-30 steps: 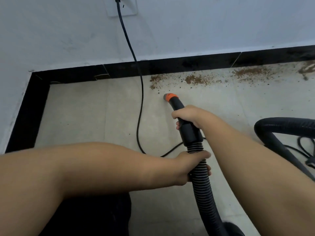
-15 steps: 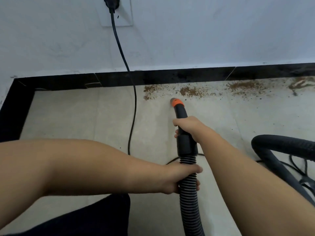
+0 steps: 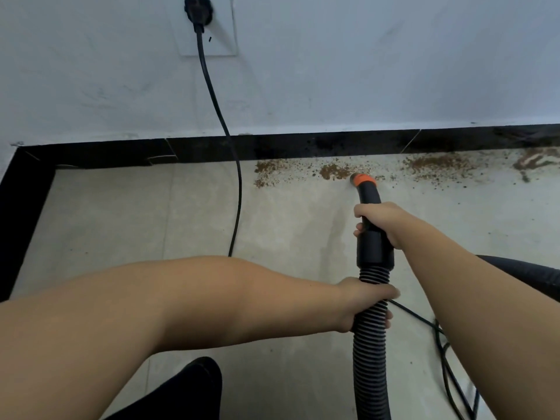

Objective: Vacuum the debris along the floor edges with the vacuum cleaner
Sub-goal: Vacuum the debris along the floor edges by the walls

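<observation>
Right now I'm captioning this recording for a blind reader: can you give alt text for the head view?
Two bare hands steer a black vacuum hose, its orange-tipped nozzle at brown debris along a black baseboard. The right hand grips the rigid handle, the left hand the ribbed hose; a black power cord runs from a wall socket.

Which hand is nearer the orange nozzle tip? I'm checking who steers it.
Right. The right hand grips the black tube just behind the orange nozzle tip; the left hand holds the ribbed hose farther back.

nozzle (image 3: 360, 179) in debris (image 3: 335, 172), beside skirting (image 3: 303, 148)
</observation>
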